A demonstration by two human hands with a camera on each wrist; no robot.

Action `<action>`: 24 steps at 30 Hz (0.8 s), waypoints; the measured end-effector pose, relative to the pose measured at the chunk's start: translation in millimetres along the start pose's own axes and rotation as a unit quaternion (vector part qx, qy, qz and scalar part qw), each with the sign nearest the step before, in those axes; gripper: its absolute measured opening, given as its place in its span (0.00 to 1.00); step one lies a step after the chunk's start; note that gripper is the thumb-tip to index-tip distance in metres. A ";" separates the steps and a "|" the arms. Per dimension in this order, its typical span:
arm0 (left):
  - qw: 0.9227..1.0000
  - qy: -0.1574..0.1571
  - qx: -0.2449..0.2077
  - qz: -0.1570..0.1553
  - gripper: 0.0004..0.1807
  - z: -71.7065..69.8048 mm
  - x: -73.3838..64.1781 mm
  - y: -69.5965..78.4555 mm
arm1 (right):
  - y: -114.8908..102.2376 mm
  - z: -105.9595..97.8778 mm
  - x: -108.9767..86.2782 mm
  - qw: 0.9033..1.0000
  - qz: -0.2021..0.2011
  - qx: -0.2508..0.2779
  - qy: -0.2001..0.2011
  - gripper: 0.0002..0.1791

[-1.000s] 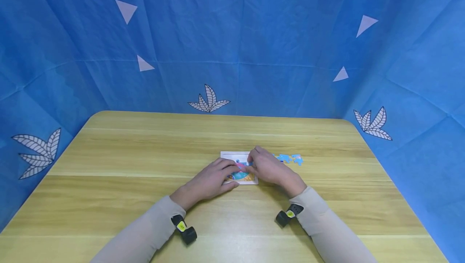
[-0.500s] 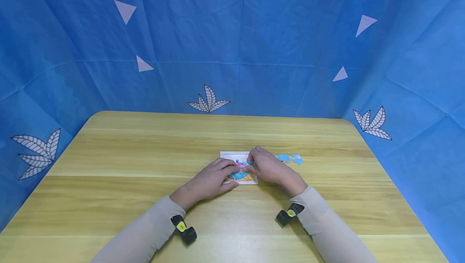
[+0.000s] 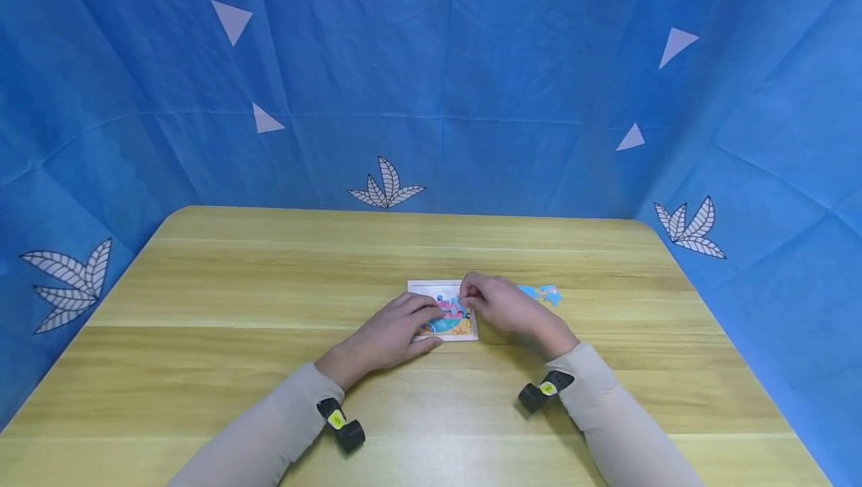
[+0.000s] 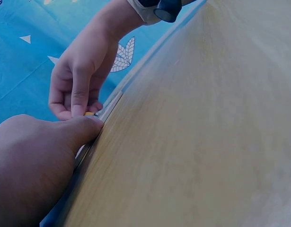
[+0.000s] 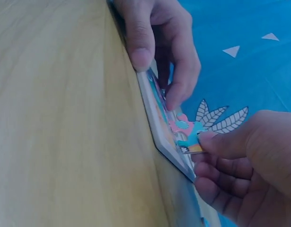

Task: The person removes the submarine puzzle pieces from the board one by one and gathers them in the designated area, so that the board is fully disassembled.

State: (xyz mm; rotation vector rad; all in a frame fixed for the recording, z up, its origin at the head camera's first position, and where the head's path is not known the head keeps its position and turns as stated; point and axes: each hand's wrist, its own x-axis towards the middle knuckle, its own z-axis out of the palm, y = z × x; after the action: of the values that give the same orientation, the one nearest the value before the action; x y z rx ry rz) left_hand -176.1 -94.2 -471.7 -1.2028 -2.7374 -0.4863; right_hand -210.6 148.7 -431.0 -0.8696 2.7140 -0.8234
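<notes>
My right hand pinches a jigsaw piece in pink, teal and yellow between thumb and fingers. It holds the piece tilted over the right side of the white-framed puzzle board. My left hand rests on the left part of that board, thumb at its near edge and fingers bent loosely over the picture. Pink, teal and sandy-yellow pieces lie inside the frame, and its upper part shows white. The left hand covers some of the picture.
Blue loose jigsaw pieces lie on the wooden table right of the board, partly behind the right hand. A blue patterned cloth hangs around the table's back and sides. Both wrists wear small black cameras.
My right hand has drawn slightly right, its fingers lifting from the picture and uncovering more pink pieces. The left hand has stayed in place.
</notes>
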 end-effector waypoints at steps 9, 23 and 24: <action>1.000 0.007 0.007 0.010 0.28 -0.3 2.1 0.7 | 4.6 -8.7 -11.1 0.997 0.005 0.058 0.041 0.03; 1.000 -0.003 0.013 0.001 0.28 1.1 0.0 -0.5 | 26.9 -12.2 -40.8 0.978 0.064 0.133 0.146 0.05; 1.000 -0.004 0.014 0.001 0.28 1.2 0.1 -0.5 | 28.5 -12.7 -42.5 0.976 0.068 0.137 0.154 0.05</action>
State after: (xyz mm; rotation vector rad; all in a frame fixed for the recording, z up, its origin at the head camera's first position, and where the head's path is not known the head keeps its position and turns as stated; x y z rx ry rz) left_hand -176.5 -94.1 -472.9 -1.2030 -2.7397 -0.4418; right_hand -193.8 198.3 -436.3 -0.5282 2.7732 -1.3592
